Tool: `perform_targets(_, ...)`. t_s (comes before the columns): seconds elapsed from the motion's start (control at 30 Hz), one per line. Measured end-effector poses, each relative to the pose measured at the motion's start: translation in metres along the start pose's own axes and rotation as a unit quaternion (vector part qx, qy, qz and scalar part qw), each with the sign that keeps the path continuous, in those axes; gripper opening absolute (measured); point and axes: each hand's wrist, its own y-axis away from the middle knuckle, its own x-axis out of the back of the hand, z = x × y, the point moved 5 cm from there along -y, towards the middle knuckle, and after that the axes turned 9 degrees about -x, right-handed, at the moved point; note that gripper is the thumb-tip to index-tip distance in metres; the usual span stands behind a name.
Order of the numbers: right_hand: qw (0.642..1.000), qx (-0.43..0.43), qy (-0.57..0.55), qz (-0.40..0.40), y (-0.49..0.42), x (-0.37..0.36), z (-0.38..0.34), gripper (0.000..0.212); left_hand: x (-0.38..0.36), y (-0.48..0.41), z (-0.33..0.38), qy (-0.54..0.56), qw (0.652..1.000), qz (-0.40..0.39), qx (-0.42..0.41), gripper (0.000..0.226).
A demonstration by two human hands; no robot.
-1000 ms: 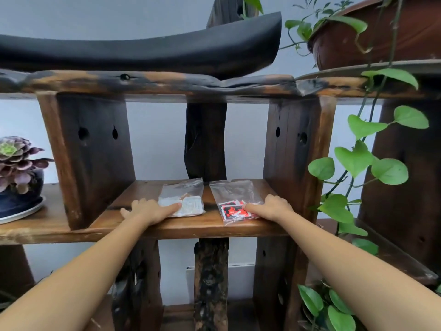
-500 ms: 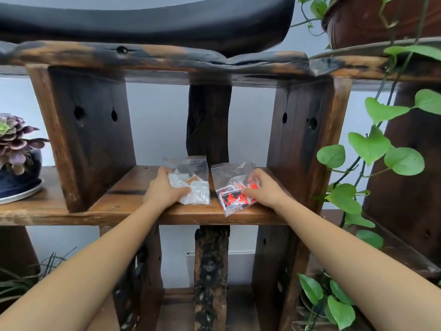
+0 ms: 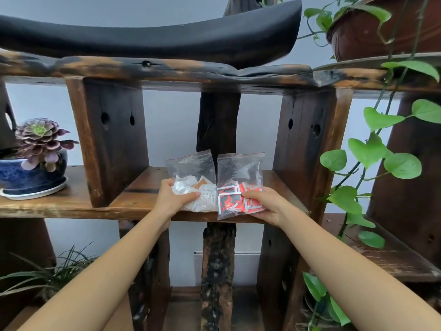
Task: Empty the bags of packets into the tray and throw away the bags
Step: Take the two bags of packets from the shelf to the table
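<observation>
Both hands are up at the wooden shelf (image 3: 143, 187), and each one has a bag. The left hand (image 3: 172, 199) is closed around the lower part of the clear bag of white packets (image 3: 193, 181), thumb across the front, fingers tucked behind. The right hand (image 3: 263, 204) grips the clear bag of red and black packets (image 3: 239, 185) from below and from the side, thumb pressed on the front over the packets. Both bags stand upright with their zip tops uppermost, side by side and touching along their inner edges, right in front of the dark centre post (image 3: 218, 123) of the shelf. Their bottoms sit at the front lip of the shelf board; whether they rest on it or hang just clear, I cannot tell. The packets are slumped in the lower half of each bag, the upper halves slack and see-through. To the left of the post, beyond a thick wooden upright, a purple succulent (image 3: 39, 137) sits in a blue pot (image 3: 28, 174) on a saucer. To the right of the post, green vine leaves (image 3: 372, 154) trail down past the shelf's edge. Above the post, on the top board, lies a long black curved piece (image 3: 152, 37).
</observation>
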Motion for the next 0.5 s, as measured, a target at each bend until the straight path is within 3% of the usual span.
perform_targets(0.23,0.995,-0.027,-0.074,-0.058,0.029,-0.029,0.032,0.019,0.042,0.044,-0.017,0.056,0.998,-0.017,0.005,0.076)
perform_targets(0.5,0.991,-0.057,-0.057,-0.112,0.054,-0.092,0.076,0.020,0.110,0.103,-0.032,0.030,0.998,0.045,0.007,0.069)
